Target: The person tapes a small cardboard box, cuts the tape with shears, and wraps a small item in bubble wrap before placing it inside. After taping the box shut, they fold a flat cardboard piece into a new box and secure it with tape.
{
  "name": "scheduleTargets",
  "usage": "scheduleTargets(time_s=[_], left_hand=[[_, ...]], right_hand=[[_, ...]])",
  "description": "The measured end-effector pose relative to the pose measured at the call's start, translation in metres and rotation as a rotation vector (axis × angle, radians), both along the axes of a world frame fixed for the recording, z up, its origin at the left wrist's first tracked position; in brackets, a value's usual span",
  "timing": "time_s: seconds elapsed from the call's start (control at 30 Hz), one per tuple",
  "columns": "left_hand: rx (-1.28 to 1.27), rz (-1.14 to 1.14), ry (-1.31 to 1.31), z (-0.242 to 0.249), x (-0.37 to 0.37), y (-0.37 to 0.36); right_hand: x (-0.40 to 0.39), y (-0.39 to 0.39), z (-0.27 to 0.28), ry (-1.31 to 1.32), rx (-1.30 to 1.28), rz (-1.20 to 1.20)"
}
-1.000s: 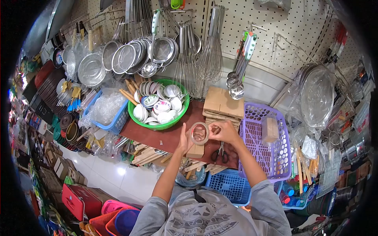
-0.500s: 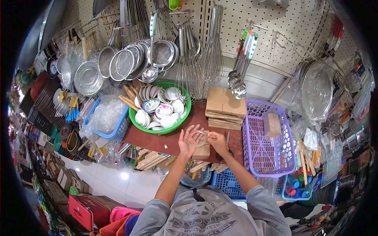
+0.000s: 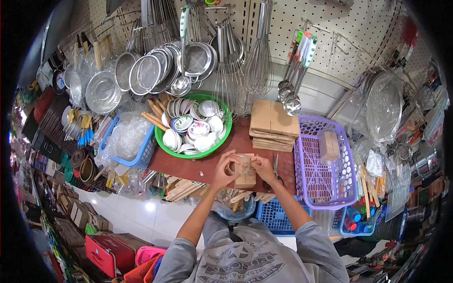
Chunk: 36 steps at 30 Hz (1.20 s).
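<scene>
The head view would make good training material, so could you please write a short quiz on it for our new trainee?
1. True or false: the person's left hand holds a roll of tape.
2. Which container holds the bowls? A: blue basket. B: green basin. C: red case.
3. Fill in the colour: the basket just right of the cardboard stack is ____.

Key: 1 true; 2 B; 3 purple.
</scene>
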<state>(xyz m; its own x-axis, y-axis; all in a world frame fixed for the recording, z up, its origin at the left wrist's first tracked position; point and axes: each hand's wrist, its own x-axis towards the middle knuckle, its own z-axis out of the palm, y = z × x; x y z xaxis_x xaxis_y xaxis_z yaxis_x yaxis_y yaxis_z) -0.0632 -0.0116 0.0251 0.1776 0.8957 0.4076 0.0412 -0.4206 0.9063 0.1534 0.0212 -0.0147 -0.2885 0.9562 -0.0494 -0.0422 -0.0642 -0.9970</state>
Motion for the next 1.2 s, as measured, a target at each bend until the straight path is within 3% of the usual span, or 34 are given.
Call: scheduleTargets(time_s=[0.1,0.23,0.43,0.53,0.63,0.73,0.83,1.2], left_hand=[[0.073,-0.033,0.259,0.014,-0.012,-0.012],[0.150,0.043,0.379,0.001,-0.022,-0.014],[0.076,0.061,0.288,0.015,-0.023,-0.012],[0.078,0.197,0.369,0.027,-0.016,-0.017],[-0.028,0.122,0.387,0.042,-0.017,-0.015],[0.073,0.189,0.444,0.045,-0.006,-0.016],[0.253,0.312,0.618,0.033,0.001,-0.011],[0.156,0.404,0.674,0.016,0.010,-0.008]], right_hand=[[-0.002,-0.003,0.017,0.042,-0.072,0.012],[-0.002,0.000,0.018,0.023,-0.052,0.045],[-0.002,0.000,0.019,0.091,-0.121,0.070],[0.001,0.001,0.017,0.074,-0.134,0.091],[0.001,0.001,0.019,0.077,-0.147,0.115],[0.000,-0.001,0.027,0.011,-0.152,0.129],[0.000,0.000,0.028,0.020,-0.161,0.153],[0.002,0.003,0.039,0.003,-0.262,0.143]])
